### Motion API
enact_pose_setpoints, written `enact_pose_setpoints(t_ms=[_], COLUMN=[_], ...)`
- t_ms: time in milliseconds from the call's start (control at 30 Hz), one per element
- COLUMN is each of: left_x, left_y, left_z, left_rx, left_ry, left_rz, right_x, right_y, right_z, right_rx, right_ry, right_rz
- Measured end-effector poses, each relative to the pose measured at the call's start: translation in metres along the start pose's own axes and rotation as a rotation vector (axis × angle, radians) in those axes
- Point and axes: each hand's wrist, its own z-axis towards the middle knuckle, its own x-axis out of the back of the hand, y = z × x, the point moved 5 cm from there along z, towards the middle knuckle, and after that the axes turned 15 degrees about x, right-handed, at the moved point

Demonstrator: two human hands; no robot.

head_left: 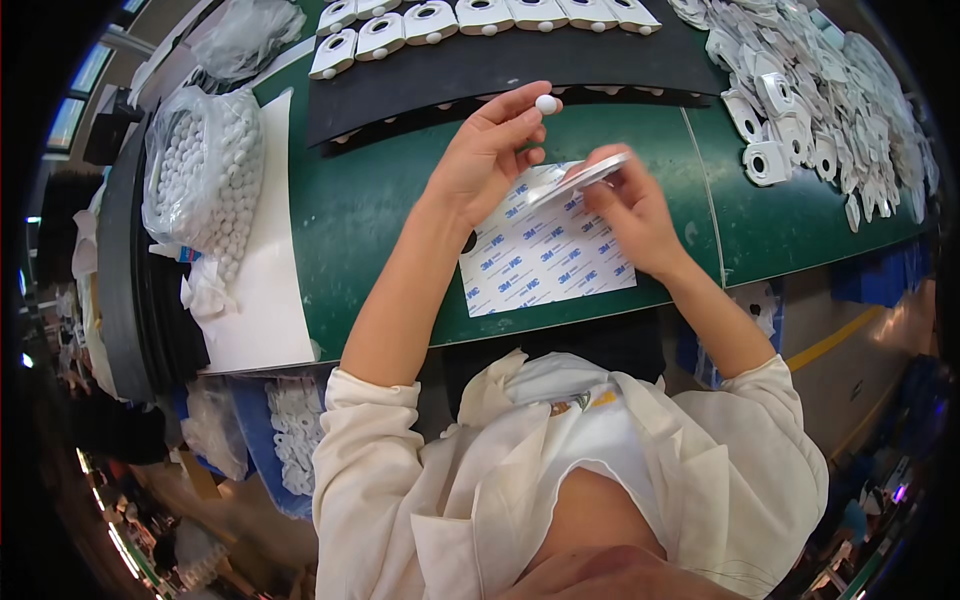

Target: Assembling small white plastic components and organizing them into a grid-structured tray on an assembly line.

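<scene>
In the head view, the left hand (485,150) is raised over the green counter (370,190), thumb and forefinger pinching a small white ball (546,104) at their tips; the other fingers curl loosely. To its right, and a little lower, the fingers of the right hand (635,215) grasp a flat white part (580,180), tilted and blurred, above the upper portion of a white sheet (550,260) with blue print. The sheet lies near the counter's front edge.

Beyond the hands, a black board (520,62) carries rows of white pieces (483,18) with round holes. At the far right, more such pieces form a large heap (830,110). On the left, a clear plastic bag (200,160) full of white balls sits on a white panel (265,320), some balls spilling toward its front.
</scene>
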Motion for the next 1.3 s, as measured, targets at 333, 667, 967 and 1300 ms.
enact_pose_setpoints(t_ms=[333, 667, 967, 1300], left_x=[-0.012, -0.016, -0.019, -0.046], left_y=[-0.004, -0.004, -0.001, 0.01], left_z=[-0.004, -0.007, -0.011, -0.026], left_rx=[0.044, 0.016, -0.019, -0.404], left_ry=[0.093, 0.175, 0.237, 0.242], left_rz=[0.244, 0.379, 0.51, 0.994], right_x=[0.028, 0.026, 0.025, 0.019], right_y=[-0.001, -0.005, -0.007, -0.012], right_z=[0.003, 0.003, 0.002, 0.004], right_rx=[0.052, 0.096, 0.099, -0.039], right_ry=[0.407, 0.403, 0.394, 0.263], right_rz=[0.738, 0.623, 0.595, 0.725])
